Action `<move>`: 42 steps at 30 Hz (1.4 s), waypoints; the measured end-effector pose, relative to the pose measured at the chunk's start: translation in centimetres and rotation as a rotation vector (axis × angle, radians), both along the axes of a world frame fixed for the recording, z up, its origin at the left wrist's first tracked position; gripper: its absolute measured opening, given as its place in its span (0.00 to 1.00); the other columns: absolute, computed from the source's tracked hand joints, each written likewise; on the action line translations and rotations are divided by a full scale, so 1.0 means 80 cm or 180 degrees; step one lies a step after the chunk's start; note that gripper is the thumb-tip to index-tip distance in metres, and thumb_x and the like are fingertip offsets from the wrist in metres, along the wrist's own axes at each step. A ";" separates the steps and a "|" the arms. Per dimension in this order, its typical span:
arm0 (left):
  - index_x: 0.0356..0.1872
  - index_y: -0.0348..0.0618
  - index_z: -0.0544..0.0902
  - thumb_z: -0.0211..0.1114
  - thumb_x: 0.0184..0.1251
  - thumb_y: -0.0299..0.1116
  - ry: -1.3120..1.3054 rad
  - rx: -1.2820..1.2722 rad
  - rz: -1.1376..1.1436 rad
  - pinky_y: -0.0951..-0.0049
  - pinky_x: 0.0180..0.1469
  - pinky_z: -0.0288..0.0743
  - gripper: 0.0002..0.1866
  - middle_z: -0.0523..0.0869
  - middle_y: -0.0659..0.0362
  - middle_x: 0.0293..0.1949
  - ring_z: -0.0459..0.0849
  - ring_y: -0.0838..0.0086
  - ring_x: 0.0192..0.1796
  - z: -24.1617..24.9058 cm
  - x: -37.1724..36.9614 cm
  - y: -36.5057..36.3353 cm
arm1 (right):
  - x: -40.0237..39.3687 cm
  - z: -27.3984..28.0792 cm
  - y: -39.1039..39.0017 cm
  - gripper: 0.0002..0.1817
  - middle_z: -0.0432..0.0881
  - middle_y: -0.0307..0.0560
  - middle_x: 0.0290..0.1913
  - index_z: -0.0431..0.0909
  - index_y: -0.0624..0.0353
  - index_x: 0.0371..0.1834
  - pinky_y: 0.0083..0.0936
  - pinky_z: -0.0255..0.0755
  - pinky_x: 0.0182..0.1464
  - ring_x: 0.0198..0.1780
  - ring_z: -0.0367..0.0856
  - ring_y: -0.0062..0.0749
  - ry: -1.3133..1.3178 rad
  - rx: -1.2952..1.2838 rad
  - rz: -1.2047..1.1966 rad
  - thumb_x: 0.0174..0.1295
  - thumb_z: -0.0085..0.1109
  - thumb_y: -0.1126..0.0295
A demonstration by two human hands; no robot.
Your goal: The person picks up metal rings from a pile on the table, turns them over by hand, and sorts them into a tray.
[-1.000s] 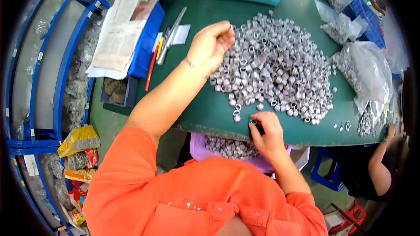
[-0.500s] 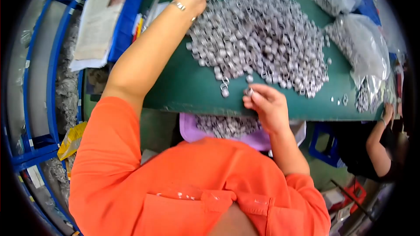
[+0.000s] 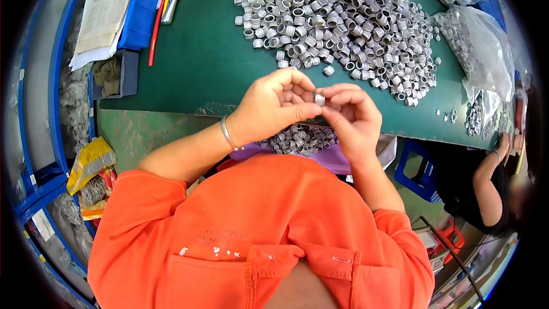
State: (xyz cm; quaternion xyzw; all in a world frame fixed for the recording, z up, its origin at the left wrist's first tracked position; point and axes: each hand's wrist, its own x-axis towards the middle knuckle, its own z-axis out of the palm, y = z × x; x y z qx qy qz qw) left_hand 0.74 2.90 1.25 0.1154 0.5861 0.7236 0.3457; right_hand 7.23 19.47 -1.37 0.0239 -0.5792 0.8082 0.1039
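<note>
A small grey metal ring (image 3: 319, 99) is pinched between the fingertips of both hands, above the table's front edge. My left hand (image 3: 280, 100), with a bracelet at its wrist, has thumb and fingers closed on the ring's left side. From the right, my right hand (image 3: 355, 115) grips the same ring with thumb and curled fingers. Beyond the hands, a large pile of similar grey rings (image 3: 343, 23) lies on the green table (image 3: 189, 51). One loose ring (image 3: 328, 70) sits at the near edge of the pile.
A purple tray (image 3: 331, 160) of grey parts is below the table edge. Blue bin (image 3: 143, 8), papers and red pen (image 3: 155, 37) lie at the left. Plastic bags (image 3: 486, 51) of parts stand at the right. Another person's arm (image 3: 487, 194) is at far right, near a blue stool (image 3: 420, 169).
My left hand has come back from the far side of the pile to meet my right hand at the ring. The camera view has shifted slightly.
</note>
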 end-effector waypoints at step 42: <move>0.38 0.35 0.74 0.66 0.52 0.14 0.1359 -0.0648 0.0231 0.80 0.39 0.74 0.13 0.76 0.57 0.39 0.77 0.79 0.37 -0.002 0.026 -0.040 | -0.001 0.010 -0.004 0.31 0.76 0.48 0.43 0.60 0.61 0.56 0.17 0.74 0.41 0.42 0.78 0.25 -0.0397 -0.0182 0.0143 0.49 0.60 0.89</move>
